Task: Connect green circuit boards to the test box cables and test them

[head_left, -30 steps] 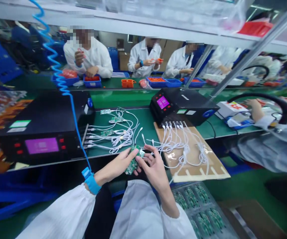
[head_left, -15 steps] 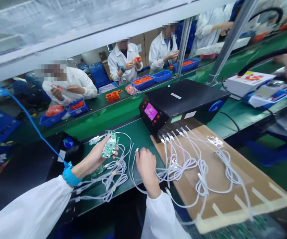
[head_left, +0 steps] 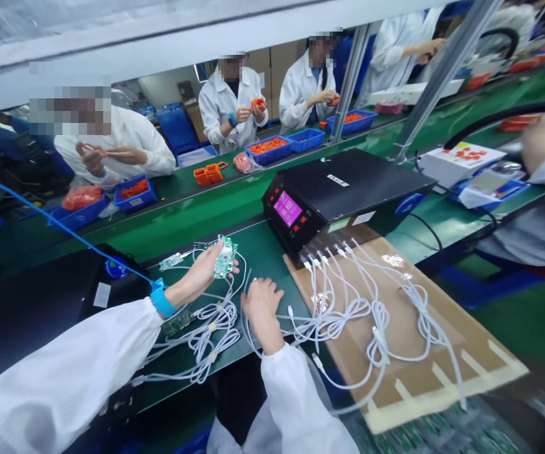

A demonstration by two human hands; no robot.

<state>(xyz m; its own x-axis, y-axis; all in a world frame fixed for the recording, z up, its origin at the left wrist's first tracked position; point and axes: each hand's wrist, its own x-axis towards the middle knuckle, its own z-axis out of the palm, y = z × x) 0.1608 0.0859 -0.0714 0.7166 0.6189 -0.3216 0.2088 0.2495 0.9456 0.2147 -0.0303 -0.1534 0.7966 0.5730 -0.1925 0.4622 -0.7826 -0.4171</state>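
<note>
My left hand [head_left: 202,272] is closed on a small green circuit board [head_left: 225,258], held a little above the green bench. A blue wrist strap [head_left: 163,299] with a coiled blue cord [head_left: 40,211] is on that wrist. My right hand [head_left: 260,301] rests low on the bench with its fingers curled over a white cable [head_left: 246,318]; what it pinches is hidden. Bundles of white cables [head_left: 210,328] lie between and beneath both hands. Another green board [head_left: 171,260] lies on the bench just left of the held one.
A black tester box [head_left: 348,189] with a pink screen stands right of my hands, its white cables [head_left: 371,315] spread over a brown cardboard sheet [head_left: 462,353]. A second black box [head_left: 31,309] sits at left. People in white coats work at blue bins [head_left: 272,150] across the belt.
My view swung to the right. From holding the board together near my body, my left hand carried it out over the bench and my right hand dropped onto the cables.
</note>
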